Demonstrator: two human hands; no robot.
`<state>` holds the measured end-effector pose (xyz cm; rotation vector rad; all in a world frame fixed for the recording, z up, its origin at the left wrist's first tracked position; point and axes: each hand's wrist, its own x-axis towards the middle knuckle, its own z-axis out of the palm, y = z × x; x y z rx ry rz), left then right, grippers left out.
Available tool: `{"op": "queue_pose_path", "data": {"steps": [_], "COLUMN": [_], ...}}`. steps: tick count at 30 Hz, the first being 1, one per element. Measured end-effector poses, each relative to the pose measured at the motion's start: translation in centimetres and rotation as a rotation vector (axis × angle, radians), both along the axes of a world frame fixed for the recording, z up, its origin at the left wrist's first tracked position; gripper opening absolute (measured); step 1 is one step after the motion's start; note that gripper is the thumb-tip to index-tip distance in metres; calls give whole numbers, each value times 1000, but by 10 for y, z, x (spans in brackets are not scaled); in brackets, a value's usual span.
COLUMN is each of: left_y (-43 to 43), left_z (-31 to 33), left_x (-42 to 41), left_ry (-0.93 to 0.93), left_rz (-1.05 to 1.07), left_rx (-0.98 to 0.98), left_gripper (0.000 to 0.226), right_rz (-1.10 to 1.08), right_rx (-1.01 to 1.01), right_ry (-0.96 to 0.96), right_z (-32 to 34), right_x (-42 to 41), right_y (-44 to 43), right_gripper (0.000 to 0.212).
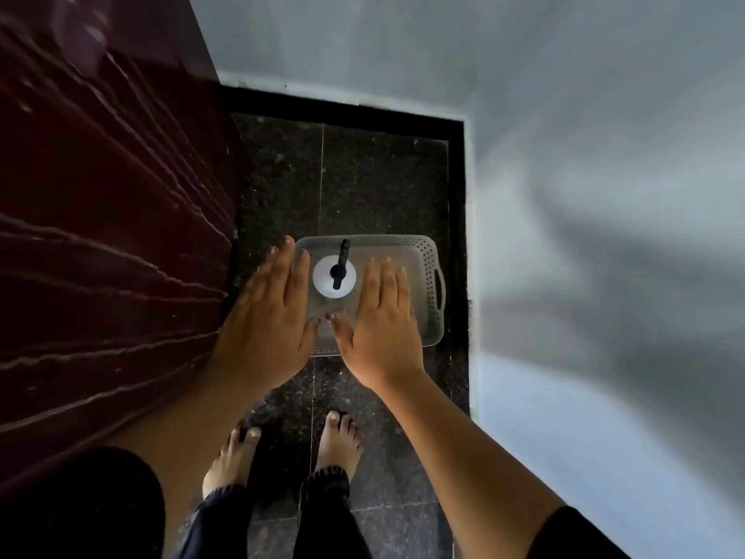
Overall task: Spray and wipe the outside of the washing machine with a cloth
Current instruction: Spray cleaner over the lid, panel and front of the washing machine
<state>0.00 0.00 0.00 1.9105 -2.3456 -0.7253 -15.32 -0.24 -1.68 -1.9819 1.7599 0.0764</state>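
Note:
A white spray bottle [322,282] with a black nozzle stands upright in a grey perforated basket [433,276] on the dark floor. My left hand [268,312] hovers flat above the basket's left side, fingers spread, holding nothing. My right hand [383,316] hovers palm down over the basket's middle, just right of the bottle, also empty. The dark maroon side of the washing machine [100,236] fills the left of the view, streaked with pale run marks. No cloth is visible.
The speckled black floor [363,183] is a narrow strip between the machine and a pale wall [604,195] on the right, with another wall at the far end. My bare feet [338,441] stand just behind the basket.

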Motion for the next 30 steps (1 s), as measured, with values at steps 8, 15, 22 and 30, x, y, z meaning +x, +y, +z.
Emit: {"op": "queue_pose_path", "data": {"steps": [8,15,22,30], "left_y": [-45,-58,-54,-63], "left_z": [-95,-142,-144,-50], "left_x": [-3,-8,-22,-38], "left_ry": [-17,56,61,133], "left_rz": [-67,7,19,-46], "left_rx": [67,108,104,-14], "left_gripper": [73,65,73,92], "right_rz": [-176,-502,-553,-624], "right_rx": [116,251,194,-141], "right_ry": [-118,-202,-286,-470], "right_z": [-106,-172,-162,-28], "right_x": [17,34,26,8], "right_y": [-44,-77,-82,-73], "right_gripper": [64,40,9,10]}}
